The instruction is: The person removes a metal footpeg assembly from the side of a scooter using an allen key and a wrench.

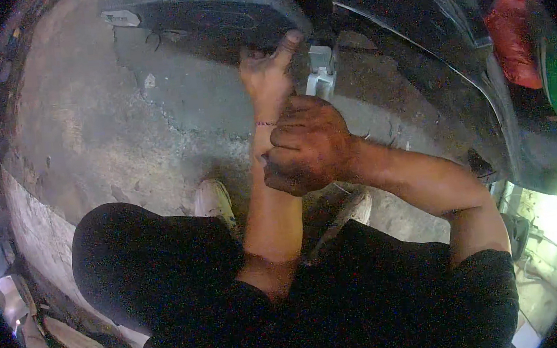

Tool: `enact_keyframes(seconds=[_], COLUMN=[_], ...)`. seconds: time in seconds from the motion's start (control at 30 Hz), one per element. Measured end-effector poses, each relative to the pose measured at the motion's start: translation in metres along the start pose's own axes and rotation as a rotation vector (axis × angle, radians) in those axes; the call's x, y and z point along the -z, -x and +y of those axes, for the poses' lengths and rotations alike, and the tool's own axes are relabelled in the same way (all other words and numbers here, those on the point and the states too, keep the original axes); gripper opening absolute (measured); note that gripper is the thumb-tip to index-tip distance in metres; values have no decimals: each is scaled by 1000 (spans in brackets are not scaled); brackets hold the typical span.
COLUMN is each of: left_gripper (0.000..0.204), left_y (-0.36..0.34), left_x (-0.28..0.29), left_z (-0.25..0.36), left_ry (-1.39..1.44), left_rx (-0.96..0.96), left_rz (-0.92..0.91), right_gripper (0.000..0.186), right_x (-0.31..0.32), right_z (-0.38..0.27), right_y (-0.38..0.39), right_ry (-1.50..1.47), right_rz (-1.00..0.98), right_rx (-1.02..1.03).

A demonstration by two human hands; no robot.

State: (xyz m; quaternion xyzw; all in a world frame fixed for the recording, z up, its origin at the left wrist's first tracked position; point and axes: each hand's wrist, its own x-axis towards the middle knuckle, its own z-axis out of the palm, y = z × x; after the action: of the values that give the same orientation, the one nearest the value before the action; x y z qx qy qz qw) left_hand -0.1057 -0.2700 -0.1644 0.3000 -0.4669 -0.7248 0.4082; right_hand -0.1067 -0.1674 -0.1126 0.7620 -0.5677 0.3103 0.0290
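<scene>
My left hand [268,72] reaches forward to the lower edge of a dark curved panel [211,14]. Its thumb stands stretched apart; the other fingers are partly lost in shadow, and I see nothing held between them. A thin cord circles that wrist. Closed in a fist, my right hand [307,145] crosses over the left forearm; whatever it may hold is hidden. Just right of the left hand, a silvery metal bracket [320,71] sits beside the panel.
A second large dark panel [412,36] curves down the right side. Beyond it are a red bag-like bundle [513,41] and a green piece [556,80]. Pale shoes [213,203] stand on the worn concrete floor [102,123]. Metal parts [78,341] lie at lower left; bright light comes from the right.
</scene>
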Motion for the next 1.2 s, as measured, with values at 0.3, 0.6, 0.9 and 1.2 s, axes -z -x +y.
enact_keyframes(seconds=[0.3,0.6,0.9,1.2], left_gripper=[38,21,27,34], left_y=[-15,-22,-27,-39], left_x=[-2,-10,-25,-37], left_z=[-20,-17,-23,-30], left_ry=[-227,-224,-100,-69], left_rx=[-211,-108,-100,-96], left_rz=[29,1,167,351], right_gripper=[17,23,25,23], right_x=[9,5,10,14], right_z=[-5,0,2,-1], right_y=[1,2,-1,-5], right_ry=[-9,-70,-109,-84], right_rz=[-139,0,38,-3], right_rx=[-43,-13,35,48])
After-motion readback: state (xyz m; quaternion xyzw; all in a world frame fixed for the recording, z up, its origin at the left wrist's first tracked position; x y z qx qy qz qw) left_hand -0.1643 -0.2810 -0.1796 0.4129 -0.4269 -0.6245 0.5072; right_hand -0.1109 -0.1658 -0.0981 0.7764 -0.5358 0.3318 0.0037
